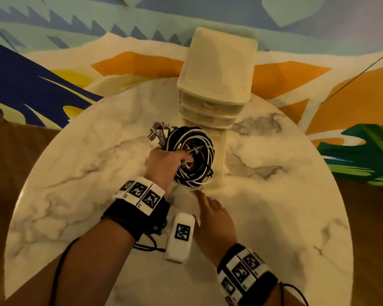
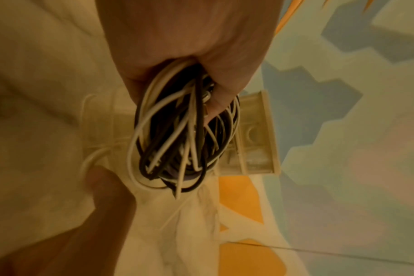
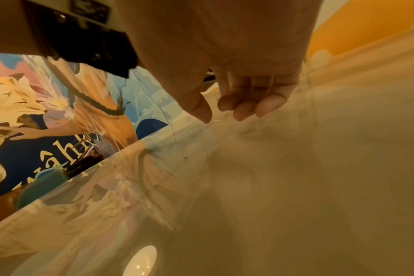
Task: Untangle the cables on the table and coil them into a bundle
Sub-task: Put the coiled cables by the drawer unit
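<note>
A coil of black and white cables (image 1: 192, 160) hangs just above the round marble table (image 1: 75, 173). My left hand (image 1: 164, 164) grips the coil's left side, with the thumb through its middle. A cluster of metal USB plugs (image 1: 158, 133) sticks up out of the top of that fist. The left wrist view shows the loops (image 2: 177, 142) dangling below the left hand (image 2: 182, 46). My right hand (image 1: 215, 219) lies low over the table below the coil. Its index finger reaches to a loose white strand at the coil's bottom edge. In the right wrist view its fingers (image 3: 243, 104) are loosely curled and hold nothing.
A white plastic drawer tower (image 1: 215, 85) stands right behind the coil, at the far middle of the table. A white block with a square marker (image 1: 180, 237) hangs under my left wrist. A painted mural wall is beyond the table.
</note>
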Available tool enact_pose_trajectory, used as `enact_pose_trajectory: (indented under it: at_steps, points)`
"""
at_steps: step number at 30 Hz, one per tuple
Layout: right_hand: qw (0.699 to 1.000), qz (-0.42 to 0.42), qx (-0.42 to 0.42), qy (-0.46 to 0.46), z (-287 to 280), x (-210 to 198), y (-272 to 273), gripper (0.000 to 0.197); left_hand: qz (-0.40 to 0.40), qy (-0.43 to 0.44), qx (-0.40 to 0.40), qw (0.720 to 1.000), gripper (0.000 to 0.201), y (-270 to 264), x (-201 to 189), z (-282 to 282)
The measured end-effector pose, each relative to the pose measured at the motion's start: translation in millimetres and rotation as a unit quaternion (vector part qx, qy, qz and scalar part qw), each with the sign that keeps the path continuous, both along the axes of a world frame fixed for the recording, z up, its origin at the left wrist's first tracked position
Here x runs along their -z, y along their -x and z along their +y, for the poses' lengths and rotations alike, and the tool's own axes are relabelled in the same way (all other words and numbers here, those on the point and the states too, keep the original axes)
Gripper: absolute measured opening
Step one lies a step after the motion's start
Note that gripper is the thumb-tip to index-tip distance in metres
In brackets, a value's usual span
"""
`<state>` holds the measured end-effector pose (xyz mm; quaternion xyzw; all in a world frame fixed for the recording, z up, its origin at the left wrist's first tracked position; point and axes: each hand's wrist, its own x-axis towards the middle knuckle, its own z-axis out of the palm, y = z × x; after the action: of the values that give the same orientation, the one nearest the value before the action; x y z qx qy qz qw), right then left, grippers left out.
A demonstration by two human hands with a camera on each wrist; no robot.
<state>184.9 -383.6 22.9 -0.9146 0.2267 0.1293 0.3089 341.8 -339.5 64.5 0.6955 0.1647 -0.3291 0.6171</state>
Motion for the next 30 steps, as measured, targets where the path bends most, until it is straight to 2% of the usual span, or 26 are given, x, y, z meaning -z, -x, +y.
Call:
enact_pose_trajectory:
  at_steps: [4, 6, 8, 10, 12, 16, 18, 20, 22, 24, 25, 27, 29, 30]
  points:
    - [0.999, 0.027, -0.037, -0.022, -7, 3, 10, 0.072, -0.040, -0.050, 0.028, 0.998, 0.019, 4, 9, -21]
    - [0.998, -0.056, -0.017, -0.016, -15, 5, 12, 0.061, -0.052, -0.069, 0.039, 0.996, 0.029, 4, 15, -30]
    - [0.983, -0.167, 0.073, -0.008, -26, 9, 14, 0.047, -0.048, -0.075, 0.041, 0.995, 0.038, 3, 19, -35]
    - [0.956, -0.234, 0.168, -0.052, -36, 14, 11, 0.049, -0.045, -0.084, 0.048, 0.994, 0.036, 2, 23, -37]
    - [0.941, -0.245, 0.202, -0.115, -42, 12, 5, 0.049, -0.046, -0.085, 0.070, 0.993, 0.031, 2, 25, -38]
    - [0.939, -0.259, 0.177, -0.139, -45, 16, 5, 0.048, -0.050, -0.088, 0.100, 0.990, 0.029, 1, 35, -41]
    - [0.949, -0.240, 0.165, -0.118, -51, 15, 4, 0.051, -0.072, -0.113, 0.118, 0.984, 0.038, 2, 38, -45]
    - [0.958, -0.232, 0.157, -0.066, -62, 3, -6, 0.045, -0.082, -0.140, 0.128, 0.978, 0.045, 3, 42, -49]
    - [0.952, -0.286, 0.109, 0.002, -71, -18, -27, 0.038, -0.100, -0.175, 0.128, 0.971, 0.043, 4, 45, -52]
    - [0.946, -0.324, 0.002, 0.027, -74, -36, -60, 0.035, -0.143, -0.198, 0.166, 0.955, 0.039, 7, 45, -52]
    - [0.948, -0.310, -0.060, 0.028, -75, -41, -78, 0.035, -0.171, -0.189, 0.186, 0.949, 0.041, 9, 44, -52]
    - [0.962, -0.217, -0.162, 0.044, -74, -44, -111, 0.037, -0.185, -0.170, 0.208, 0.945, 0.048, 11, 38, -51]
    - [0.971, -0.120, -0.199, 0.058, -77, -38, -130, 0.040, -0.189, -0.183, 0.231, 0.937, 0.054, 8, 41, -50]
    - [0.973, -0.098, -0.202, 0.047, -81, -37, -135, 0.044, -0.204, -0.207, 0.257, 0.922, 0.054, 6, 46, -50]
